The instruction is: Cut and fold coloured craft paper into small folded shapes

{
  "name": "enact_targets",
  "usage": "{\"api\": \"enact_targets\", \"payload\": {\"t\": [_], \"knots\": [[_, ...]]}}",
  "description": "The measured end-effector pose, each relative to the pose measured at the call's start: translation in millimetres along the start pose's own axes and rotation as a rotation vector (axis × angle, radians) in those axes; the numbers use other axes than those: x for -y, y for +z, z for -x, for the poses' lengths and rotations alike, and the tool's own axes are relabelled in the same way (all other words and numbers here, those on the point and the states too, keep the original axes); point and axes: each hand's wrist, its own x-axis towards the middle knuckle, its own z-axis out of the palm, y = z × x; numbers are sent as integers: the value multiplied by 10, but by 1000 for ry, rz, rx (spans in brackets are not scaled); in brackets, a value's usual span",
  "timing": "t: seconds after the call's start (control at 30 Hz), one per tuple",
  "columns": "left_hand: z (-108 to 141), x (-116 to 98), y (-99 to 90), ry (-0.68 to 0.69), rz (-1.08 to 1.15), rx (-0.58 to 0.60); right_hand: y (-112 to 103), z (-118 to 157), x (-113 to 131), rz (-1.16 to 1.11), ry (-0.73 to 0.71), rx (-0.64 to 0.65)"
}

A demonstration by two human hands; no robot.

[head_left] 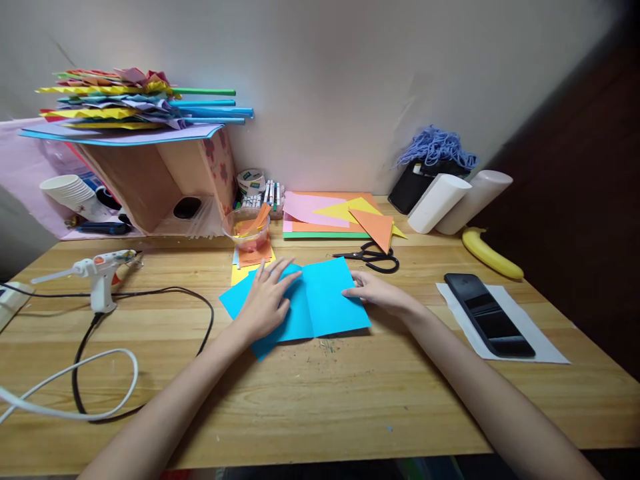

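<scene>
A sheet of bright blue paper (pixel 327 300) with a crease down its middle lies in front of me on the table. My left hand (pixel 267 293) rests on its left half with fingers spread. At the right edge, my right hand (pixel 370 290) pinches the paper, thumb on top and the other fingers partly hidden behind it. More blue paper sticks out under the left half; whether it is a separate piece I cannot tell. Black-handled scissors (pixel 383 265) lie just behind the right hand, partly under a folded orange paper (pixel 375 228).
Left stand a glue gun (pixel 103 277) with looping cables and a box (pixel 220 160) topped with paper flowers. A plastic bowl (pixel 235 230) of scraps, markers (pixel 270 193) and stacked coloured paper (pixel 305 235) line the back. A phone (pixel 487 313), a banana (pixel 493 255) and white rolls (pixel 440 203) are right.
</scene>
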Motion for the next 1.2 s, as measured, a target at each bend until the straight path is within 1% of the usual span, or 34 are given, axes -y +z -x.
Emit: {"api": "enact_targets", "payload": {"t": [0.07, 0.1, 0.2, 0.23, 0.3, 0.47, 0.57, 0.67, 1.03, 1.2], "knots": [[2, 5, 62, 29, 5, 69, 13, -18, 6, -62, 67, 24], [-1, 16, 97, 26, 8, 82, 24, -34, 7, -90, 112, -1], [-28, 52, 190, -8, -22, 78, 59, -90, -1, -79, 178, -199], [-42, 62, 213, -13, -39, 74, 65, -105, -7, -55, 181, -240], [-76, 76, 249, -18, -73, 60, 60, -122, -23, -23, 170, -252], [-131, 93, 295, -38, -101, 42, -32, -98, -59, 50, 192, -139], [-130, 93, 292, -45, -99, 47, -93, -73, -54, 98, 160, -47], [-127, 90, 283, -52, -93, 50, -128, -56, -34, 80, 136, 27], [-143, 77, 286, -67, -82, 57, -218, -18, -15, -93, 156, 144], [-143, 86, 290, -60, -91, 53, -233, 22, 11, -115, 173, 179]]}}
